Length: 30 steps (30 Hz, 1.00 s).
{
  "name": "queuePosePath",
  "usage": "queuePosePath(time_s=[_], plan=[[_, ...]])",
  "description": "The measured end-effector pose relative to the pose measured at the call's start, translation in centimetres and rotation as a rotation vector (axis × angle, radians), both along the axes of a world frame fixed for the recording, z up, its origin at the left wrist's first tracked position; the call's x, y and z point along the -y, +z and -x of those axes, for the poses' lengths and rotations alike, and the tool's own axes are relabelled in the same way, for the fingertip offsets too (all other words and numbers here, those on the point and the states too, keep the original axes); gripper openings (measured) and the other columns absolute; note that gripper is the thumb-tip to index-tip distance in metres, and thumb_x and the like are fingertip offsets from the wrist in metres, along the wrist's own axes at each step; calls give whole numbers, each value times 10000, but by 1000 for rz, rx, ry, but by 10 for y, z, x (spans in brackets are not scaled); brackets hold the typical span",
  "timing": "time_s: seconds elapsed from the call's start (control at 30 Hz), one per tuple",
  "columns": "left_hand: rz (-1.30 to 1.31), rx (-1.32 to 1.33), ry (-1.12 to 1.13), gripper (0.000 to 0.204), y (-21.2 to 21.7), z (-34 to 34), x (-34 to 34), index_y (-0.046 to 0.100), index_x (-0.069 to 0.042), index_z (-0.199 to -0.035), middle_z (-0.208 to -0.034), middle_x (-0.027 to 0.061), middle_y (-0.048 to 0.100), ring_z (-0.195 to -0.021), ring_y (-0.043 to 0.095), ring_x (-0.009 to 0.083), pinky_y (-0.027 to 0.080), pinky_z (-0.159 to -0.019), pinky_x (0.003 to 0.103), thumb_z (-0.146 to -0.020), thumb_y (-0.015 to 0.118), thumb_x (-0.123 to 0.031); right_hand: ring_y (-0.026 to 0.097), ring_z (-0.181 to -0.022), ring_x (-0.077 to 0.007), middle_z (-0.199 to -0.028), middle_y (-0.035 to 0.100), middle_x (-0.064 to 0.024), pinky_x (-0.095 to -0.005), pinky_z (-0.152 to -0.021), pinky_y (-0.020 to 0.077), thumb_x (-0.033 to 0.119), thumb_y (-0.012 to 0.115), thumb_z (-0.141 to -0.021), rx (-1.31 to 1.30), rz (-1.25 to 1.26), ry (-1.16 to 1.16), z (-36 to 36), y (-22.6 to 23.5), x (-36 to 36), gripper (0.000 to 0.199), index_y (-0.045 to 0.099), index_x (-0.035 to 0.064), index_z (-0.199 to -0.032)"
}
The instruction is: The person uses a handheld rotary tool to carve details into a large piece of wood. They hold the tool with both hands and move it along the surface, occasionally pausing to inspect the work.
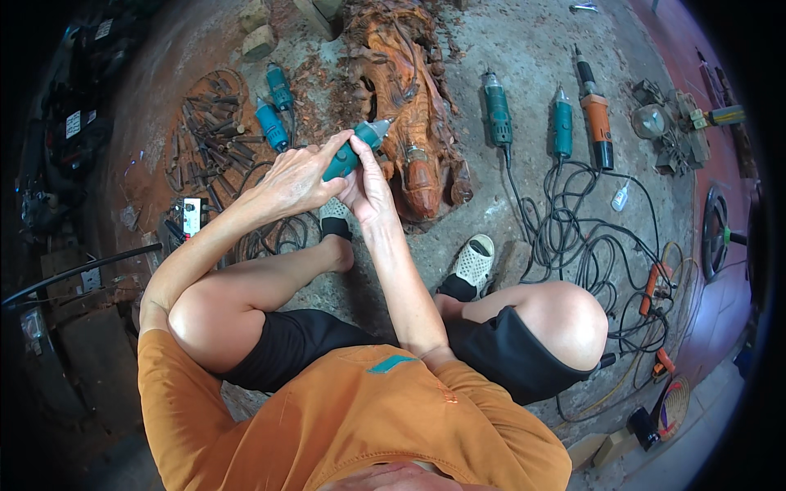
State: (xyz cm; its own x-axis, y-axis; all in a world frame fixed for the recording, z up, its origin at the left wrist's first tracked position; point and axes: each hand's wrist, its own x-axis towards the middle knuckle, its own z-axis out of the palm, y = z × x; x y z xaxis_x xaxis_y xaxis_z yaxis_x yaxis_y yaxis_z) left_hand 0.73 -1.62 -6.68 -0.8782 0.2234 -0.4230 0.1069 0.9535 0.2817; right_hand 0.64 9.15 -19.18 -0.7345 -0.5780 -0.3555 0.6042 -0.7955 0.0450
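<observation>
Left hand (299, 176) and right hand (368, 190) closed around a teal cylindrical rotary tool (339, 167); its tip (388, 123) points toward a reddish-brown carved wooden figure (419, 131), contact unclear.

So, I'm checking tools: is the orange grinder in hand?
No, the left hand and right hand hold a green grinder; the orange one lies aside.

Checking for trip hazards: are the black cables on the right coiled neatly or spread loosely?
Spread loosely: the black cables sprawl in overlapping, untidy loops across the concrete floor.
</observation>
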Motion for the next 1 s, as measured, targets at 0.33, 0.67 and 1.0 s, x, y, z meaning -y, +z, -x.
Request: queuePosePath(time_s=[0.33,0.67,1.0], plan=[[4,-44,-33,776,-4,-1,0,298,-121,-1479,-904,311,640,-796,635,481,496,-741,539,-772,588,-257,672,-929,-180,-1050,672,-44,-355,-810,565,306,699,-890,-11,26,7,0,-5,1,328,591,109,-1128],[0,-83,-56,772,-8,-3,2,295,-109,-1477,-896,321,640,-752,639,474,503,-715,535,-779,584,-265,661,-976,-181,-1077,671,-46,-357,-865,547,309,695,-892,-39,32,17,1,-7,-1,337,599,103,-1142],[22,-53,-76,723,-1,-3,4,359,-20,-1433,-827,334,638,-748,644,481,508,-706,541,-815,608,-301,668,-947,-191,-1056,675,-52,-363,-828,551,334,693,-891,11,26,31,-6,-6,5,333,592,116,-1122]])
